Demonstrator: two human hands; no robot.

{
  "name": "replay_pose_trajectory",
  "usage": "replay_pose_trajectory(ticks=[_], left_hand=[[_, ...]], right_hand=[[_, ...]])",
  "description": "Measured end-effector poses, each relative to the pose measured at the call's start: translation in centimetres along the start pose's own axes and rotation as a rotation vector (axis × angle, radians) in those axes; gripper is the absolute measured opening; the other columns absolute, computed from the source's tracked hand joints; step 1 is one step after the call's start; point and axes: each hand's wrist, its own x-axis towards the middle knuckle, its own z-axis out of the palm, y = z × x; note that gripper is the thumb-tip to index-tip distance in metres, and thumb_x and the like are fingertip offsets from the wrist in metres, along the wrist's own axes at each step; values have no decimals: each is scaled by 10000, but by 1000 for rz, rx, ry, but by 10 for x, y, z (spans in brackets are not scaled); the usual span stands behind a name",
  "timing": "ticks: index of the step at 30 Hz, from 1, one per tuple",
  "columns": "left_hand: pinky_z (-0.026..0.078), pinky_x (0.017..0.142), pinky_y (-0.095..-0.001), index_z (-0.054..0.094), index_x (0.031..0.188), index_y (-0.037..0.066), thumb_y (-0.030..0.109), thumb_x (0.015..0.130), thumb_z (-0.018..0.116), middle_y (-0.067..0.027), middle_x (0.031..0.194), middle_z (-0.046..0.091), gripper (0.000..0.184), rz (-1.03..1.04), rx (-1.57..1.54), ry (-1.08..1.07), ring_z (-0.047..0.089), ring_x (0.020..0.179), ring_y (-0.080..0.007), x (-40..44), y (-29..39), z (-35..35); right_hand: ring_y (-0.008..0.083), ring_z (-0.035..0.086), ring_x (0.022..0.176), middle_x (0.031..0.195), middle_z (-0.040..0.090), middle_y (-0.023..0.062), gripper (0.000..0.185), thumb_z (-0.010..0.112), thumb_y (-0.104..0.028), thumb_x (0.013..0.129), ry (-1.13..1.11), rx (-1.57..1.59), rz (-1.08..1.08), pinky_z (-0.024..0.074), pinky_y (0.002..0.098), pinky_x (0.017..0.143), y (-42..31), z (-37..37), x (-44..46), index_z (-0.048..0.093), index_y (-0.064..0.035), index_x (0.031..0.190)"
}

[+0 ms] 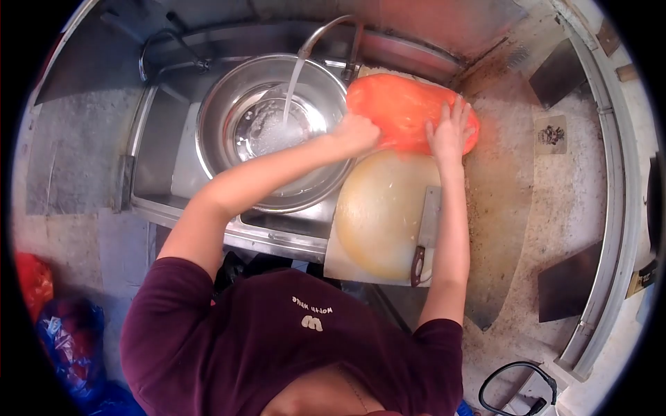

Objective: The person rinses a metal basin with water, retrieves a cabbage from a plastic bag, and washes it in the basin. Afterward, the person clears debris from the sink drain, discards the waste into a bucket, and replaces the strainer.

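An orange-red plastic bag (399,104), full and rounded, lies at the back of the counter to the right of the sink. My left hand (357,134) is closed in a fist at the bag's near left edge, gripping its plastic. With fingers spread, my right hand (451,128) rests on the right end of the bag. What the bag contains is hidden. Just in front of it is a round, worn cutting board (378,208). On the board's right side lies a cleaver (430,215) with a brown handle, under my right forearm.
Water runs from a curved faucet (326,31) into a large steel bowl (208,132) in the sink (152,173). A second faucet (173,41) stands at the back left. Blue and red bags (69,340) are on the floor at left. A black cable (513,367) lies lower right.
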Motion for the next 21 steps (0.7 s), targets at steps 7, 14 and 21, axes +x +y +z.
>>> replay_pose_trajectory(ticks=[7, 14, 21], left_hand=[[468, 672, -450, 163, 1375, 92, 231, 784, 555, -225, 753, 596, 722, -332, -450, 301, 596, 744, -368, 20, -29, -45], [482, 679, -433, 168, 1372, 151, 229, 703, 634, -158, 730, 612, 819, -278, -128, 43, 603, 740, -345, 18, -14, -32], [473, 742, -437, 260, 1341, 152, 242, 629, 676, -202, 1075, 519, 829, -94, -183, 149, 589, 846, -339, 9, -5, -20]], right_hand=[[328, 534, 963, 1031, 566, 172, 241, 562, -111, 721, 259, 466, -525, 443, 407, 814, -44, 1, -3, 569, 8, 930], [335, 556, 966, 1008, 580, 230, 337, 411, -251, 848, -599, 73, 163, 446, 397, 834, -9, 27, 32, 610, -30, 1007], [358, 548, 979, 1008, 565, 262, 491, 397, -416, 832, -589, 258, 77, 423, 411, 848, 6, 70, 82, 596, -19, 1040]])
